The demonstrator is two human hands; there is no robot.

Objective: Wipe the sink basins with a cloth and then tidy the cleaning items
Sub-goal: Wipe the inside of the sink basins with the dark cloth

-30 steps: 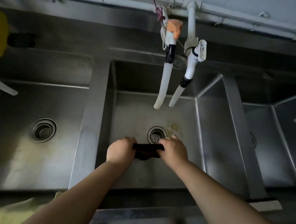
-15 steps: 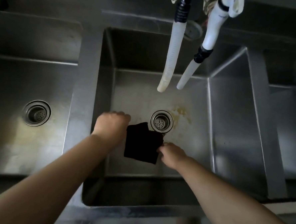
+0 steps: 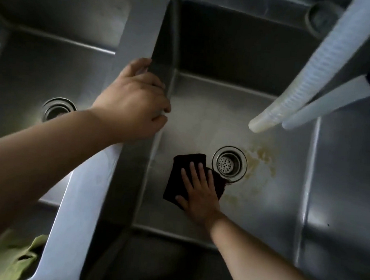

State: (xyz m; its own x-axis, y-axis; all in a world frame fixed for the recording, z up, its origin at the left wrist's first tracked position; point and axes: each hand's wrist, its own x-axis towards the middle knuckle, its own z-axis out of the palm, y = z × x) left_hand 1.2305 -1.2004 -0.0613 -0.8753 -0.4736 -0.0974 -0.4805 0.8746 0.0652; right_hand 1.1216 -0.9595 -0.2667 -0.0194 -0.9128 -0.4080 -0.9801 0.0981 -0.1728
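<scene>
I'm wiping the middle basin: right hand flat on the black cloth, left hand apparently gripping the divider. Next, the yellow stain.

Dim light fell across a stainless steel bench, its divider catching a pale glare. Two white hoses hung overhead at right, and a green rag lay at the lower left.
</scene>
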